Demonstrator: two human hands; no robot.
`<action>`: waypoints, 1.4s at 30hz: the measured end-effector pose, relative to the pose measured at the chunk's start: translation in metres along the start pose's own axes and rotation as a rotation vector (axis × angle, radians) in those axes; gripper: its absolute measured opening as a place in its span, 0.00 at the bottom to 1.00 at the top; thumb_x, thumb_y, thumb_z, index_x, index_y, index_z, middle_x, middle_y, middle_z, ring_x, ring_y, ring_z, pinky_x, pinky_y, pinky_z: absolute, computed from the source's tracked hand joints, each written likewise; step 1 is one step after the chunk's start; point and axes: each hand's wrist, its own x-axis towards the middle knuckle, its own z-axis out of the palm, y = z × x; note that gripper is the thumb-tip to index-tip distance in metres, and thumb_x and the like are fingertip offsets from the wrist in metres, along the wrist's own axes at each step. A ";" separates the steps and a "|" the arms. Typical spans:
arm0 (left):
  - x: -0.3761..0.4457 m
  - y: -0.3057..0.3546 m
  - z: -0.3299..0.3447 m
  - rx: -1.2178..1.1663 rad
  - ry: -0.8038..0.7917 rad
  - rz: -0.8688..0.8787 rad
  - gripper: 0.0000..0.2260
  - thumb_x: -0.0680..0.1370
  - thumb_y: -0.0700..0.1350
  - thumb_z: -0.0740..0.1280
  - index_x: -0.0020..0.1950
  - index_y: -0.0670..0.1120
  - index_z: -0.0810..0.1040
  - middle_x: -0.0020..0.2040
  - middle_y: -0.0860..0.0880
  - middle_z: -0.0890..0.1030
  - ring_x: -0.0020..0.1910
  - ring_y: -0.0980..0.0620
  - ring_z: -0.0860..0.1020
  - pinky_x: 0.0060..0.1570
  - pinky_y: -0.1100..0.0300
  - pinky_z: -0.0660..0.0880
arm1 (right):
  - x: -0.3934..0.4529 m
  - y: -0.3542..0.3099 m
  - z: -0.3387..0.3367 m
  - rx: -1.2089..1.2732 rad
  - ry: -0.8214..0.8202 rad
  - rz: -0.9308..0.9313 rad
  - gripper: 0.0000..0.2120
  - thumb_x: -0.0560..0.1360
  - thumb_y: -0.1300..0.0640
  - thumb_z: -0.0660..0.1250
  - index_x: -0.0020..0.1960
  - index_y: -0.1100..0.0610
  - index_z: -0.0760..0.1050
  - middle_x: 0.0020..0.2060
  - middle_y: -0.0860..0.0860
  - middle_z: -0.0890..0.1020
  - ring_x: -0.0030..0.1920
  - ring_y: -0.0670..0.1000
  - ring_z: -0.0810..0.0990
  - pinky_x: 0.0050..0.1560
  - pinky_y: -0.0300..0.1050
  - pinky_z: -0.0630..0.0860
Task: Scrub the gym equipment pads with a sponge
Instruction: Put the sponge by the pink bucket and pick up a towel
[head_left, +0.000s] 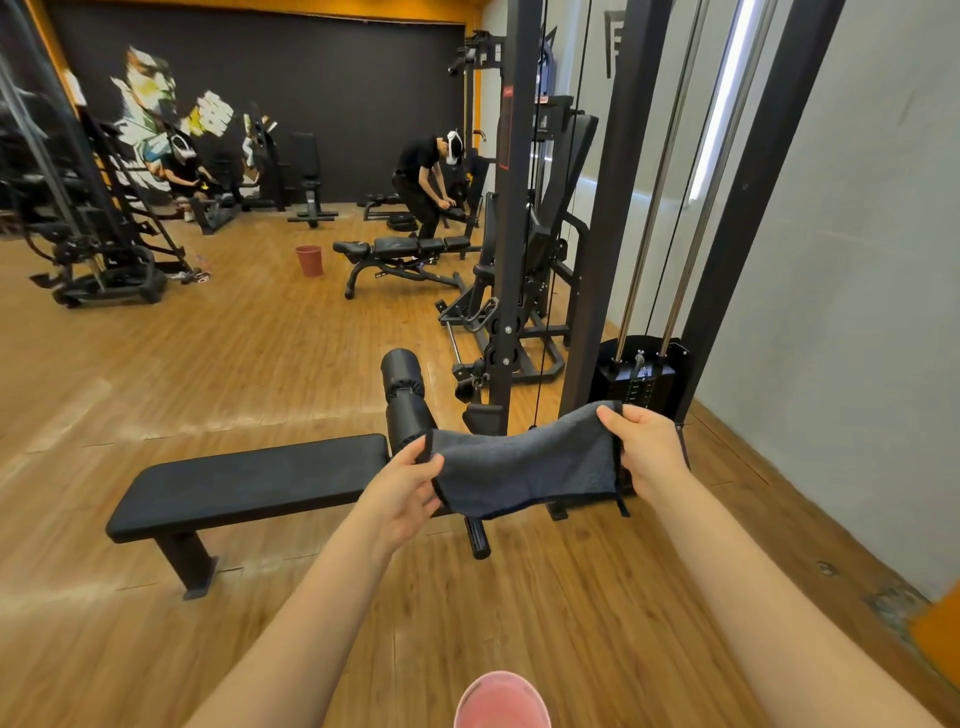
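Red bin (309, 260) on wood floor (208, 353)

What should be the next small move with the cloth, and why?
Probably lower the grey cloth onto the flat bench pad. Left hand and right hand hold it stretched in the air, above the pad's near end, not touching any pad yet.

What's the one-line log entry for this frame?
stage: pre-wipe | left hand: pinches grey cloth | right hand: pinches cloth, spread in air | bench pad: untouched | sponge: not visible
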 end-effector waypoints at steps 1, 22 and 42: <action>-0.001 0.002 0.001 0.044 -0.037 0.044 0.27 0.78 0.32 0.62 0.75 0.48 0.62 0.72 0.42 0.68 0.70 0.42 0.67 0.66 0.48 0.67 | -0.001 -0.002 0.000 0.003 -0.015 0.011 0.06 0.78 0.60 0.63 0.49 0.53 0.79 0.46 0.51 0.80 0.53 0.54 0.77 0.55 0.52 0.75; 0.009 0.048 0.010 0.233 0.268 0.276 0.13 0.77 0.46 0.69 0.59 0.44 0.77 0.58 0.47 0.77 0.56 0.49 0.73 0.54 0.54 0.68 | 0.008 -0.040 0.004 -0.094 0.203 -0.108 0.15 0.77 0.57 0.64 0.63 0.58 0.74 0.58 0.55 0.78 0.61 0.55 0.73 0.65 0.53 0.69; -0.006 0.068 0.036 0.031 0.130 0.537 0.20 0.79 0.37 0.64 0.71 0.43 0.69 0.60 0.52 0.77 0.54 0.56 0.76 0.55 0.60 0.76 | 0.014 -0.055 0.012 0.250 0.120 -0.079 0.08 0.78 0.59 0.62 0.54 0.56 0.77 0.49 0.51 0.79 0.53 0.50 0.77 0.52 0.50 0.78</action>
